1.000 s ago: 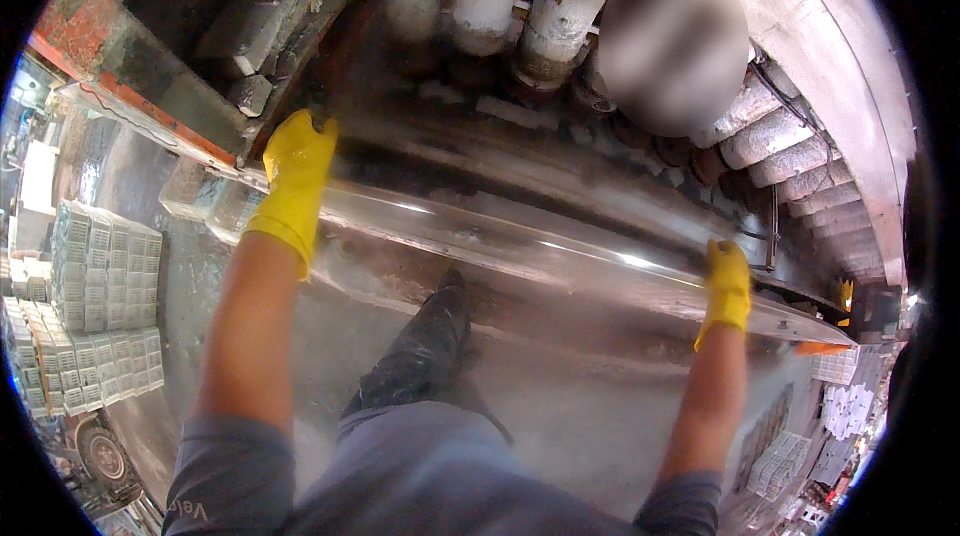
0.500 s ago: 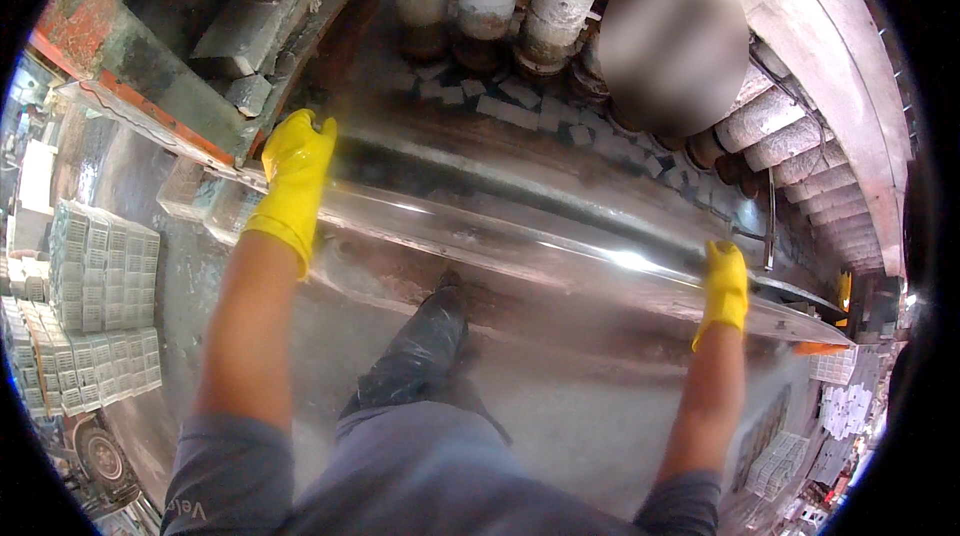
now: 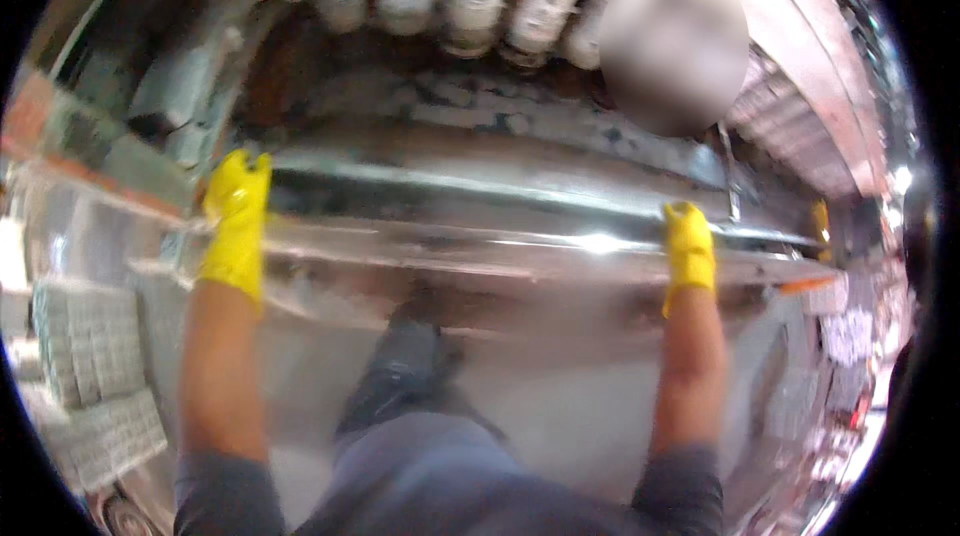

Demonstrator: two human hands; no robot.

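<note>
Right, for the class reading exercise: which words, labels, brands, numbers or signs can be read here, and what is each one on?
None can be read.
Yellow gloves on the left hand and right hand: no lettering visible.
Long shiny metal edge: no lettering visible.
Stacked pale crates: too blurred to tell.
Background things at far right: too small and blurred.

Blur softens everything; glare whitens the metal edge.
</note>
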